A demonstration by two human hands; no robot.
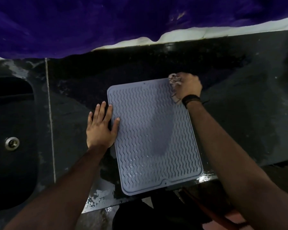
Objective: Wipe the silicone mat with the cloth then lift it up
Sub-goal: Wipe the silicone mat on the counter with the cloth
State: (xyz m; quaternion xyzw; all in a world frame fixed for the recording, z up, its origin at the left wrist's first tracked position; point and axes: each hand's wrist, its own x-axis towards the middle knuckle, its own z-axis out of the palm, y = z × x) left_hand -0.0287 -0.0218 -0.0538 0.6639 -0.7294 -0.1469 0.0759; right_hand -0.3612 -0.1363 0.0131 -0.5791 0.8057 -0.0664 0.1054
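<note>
the floppy, wet grey ribbed silicone mat (154,135) looked slippery; right hand (189,86) gripped a bunched pale cloth (173,80) at its far right corner, left hand (101,126) pressed flat on its left edge, best lifted there.

Dim around my arms, glare on wet counter edge (204,177) at five o'clock, corners bent, soft focus

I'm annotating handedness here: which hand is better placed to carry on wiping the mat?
Right. The right hand grips the cloth at the silicone mat's far right corner, while the left hand lies flat on its left edge, steadying it.
</note>
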